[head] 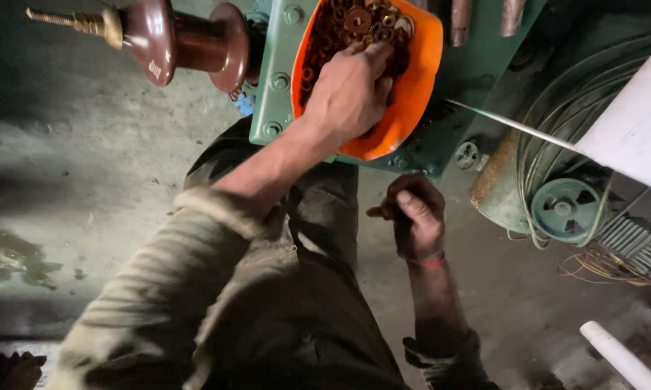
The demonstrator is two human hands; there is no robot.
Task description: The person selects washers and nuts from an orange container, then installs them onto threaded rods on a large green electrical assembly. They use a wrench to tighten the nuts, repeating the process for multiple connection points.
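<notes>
Two bare hands work over a grey concrete floor [87,144], seen from above past the person's olive sleeves and dark trousers. Nearest, the right hand [415,214] hangs low beside the knee, a red thread around its wrist; its grip is curled together into a loose fist, thumb laid across the fingers, and whether anything small lies inside it I cannot tell. Just beyond and higher, the left hand [348,94] reaches forward into an orange plastic bowl [418,79], palm down, fingers bent and dipped among the rusty washers and nuts [361,22] heaped in its far half; the fingertips are buried in the pieces, so the grip appears to be closing on them, though what it has caught is hidden. That bowl rests on top of a green bolted metal housing [278,79]. Left of it, a glossy brown ceramic insulator [174,40] with a threaded brass stud [65,20] sticks out sideways. Farther right sit a coil of wire [557,130], a green pulley wheel [562,208] and a white board [632,123].
</notes>
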